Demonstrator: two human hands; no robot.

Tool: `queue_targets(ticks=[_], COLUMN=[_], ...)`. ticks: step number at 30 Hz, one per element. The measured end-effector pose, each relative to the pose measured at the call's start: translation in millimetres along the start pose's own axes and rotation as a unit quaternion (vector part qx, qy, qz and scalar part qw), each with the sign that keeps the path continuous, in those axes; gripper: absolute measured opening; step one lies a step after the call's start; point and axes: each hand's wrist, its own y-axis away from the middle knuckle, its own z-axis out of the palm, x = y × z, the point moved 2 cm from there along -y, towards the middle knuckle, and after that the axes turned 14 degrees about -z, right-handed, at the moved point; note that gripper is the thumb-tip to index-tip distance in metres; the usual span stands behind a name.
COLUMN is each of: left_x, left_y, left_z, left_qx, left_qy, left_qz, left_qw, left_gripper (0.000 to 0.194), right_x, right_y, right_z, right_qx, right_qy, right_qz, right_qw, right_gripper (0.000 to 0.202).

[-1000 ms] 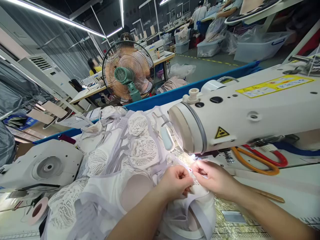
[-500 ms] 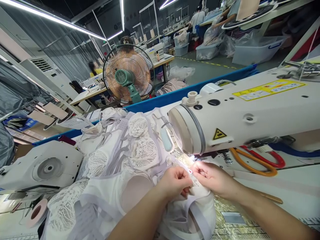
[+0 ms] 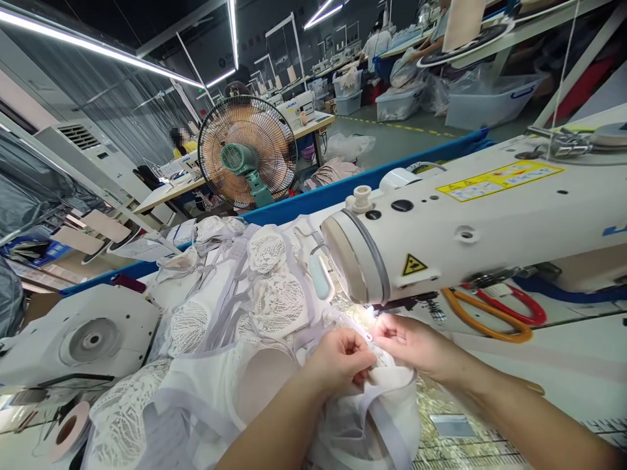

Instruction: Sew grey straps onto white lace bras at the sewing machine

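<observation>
Both hands, left (image 3: 343, 362) and right (image 3: 409, 339), bend inward, fingertips pinching what seems the white bra (image 3: 386, 391) below the sewing machine head (image 3: 360, 258); orange-handled scissors (image 3: 484, 316) lie right, the fan (image 3: 247, 153) beyond.

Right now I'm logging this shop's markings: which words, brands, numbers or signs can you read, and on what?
"JUKI": sewing machine right of the fan.
"JUKI", small: white machine left of the fan.
Wordless yellow warning triangle: near machine arm.
Too small or blurred: yellow label on that arm, wall lettering, ruler marks.
Cut off: blue lettering at the arm's right.
</observation>
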Motion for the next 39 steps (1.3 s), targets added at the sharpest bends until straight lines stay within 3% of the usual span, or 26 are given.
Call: queue_targets(ticks=[16, 23, 26, 29, 32, 35, 37, 39], left_x=[1.9, -0.5, -5.3, -4.0, 3.1, 7.7, 8.9, 9.6], left_y=[0.6, -1.0, -1.8, 4.1, 13.8, 17.6, 17.1, 16.7], left_z=[-3.7, -1.9, -0.7, -3.3, -8.0, -12.2, -13.6, -15.2], left_qx=[-0.038, -0.006, 0.046, 0.181, 0.305, 0.320, 0.295, 0.254], left_qy=[0.024, 0.009, -0.039, -0.180, -0.346, -0.424, -0.443, -0.431], left_qz=[-0.002, 0.023, 0.023, 0.073, 0.117, 0.101, 0.093, 0.087], left_qw=[0.999, 1.000, 0.998, 0.964, 0.879, 0.841, 0.841, 0.861], left_gripper=[0.026, 0.017, 0.011, 0.006, 0.010, 0.030, 0.034, 0.025], right_x=[3.8, 0.5, 0.2, 1.8, 2.5, 0.4, -1.7, -4.0], right_y=[0.9, 2.9, 4.6, 7.5, 11.2, 15.1, 17.8, 20.5], right_z=[4.8, -2.2, -4.5, -5.5, -8.2, -13.8, -17.9, -21.5], right_qx=[0.016, 0.017, 0.008, -0.002, -0.008, -0.022, -0.053, -0.092], right_qy=[-0.035, -0.018, -0.018, -0.013, 0.005, 0.029, 0.037, 0.042], right_qz=[0.012, -0.001, -0.006, -0.004, 0.002, 0.008, 0.016, 0.014], right_qw=[0.999, 1.000, 1.000, 1.000, 1.000, 0.999, 0.998, 0.995], right_gripper=[0.012, 0.013, 0.016, 0.019, 0.021, 0.021, 0.023, 0.024])
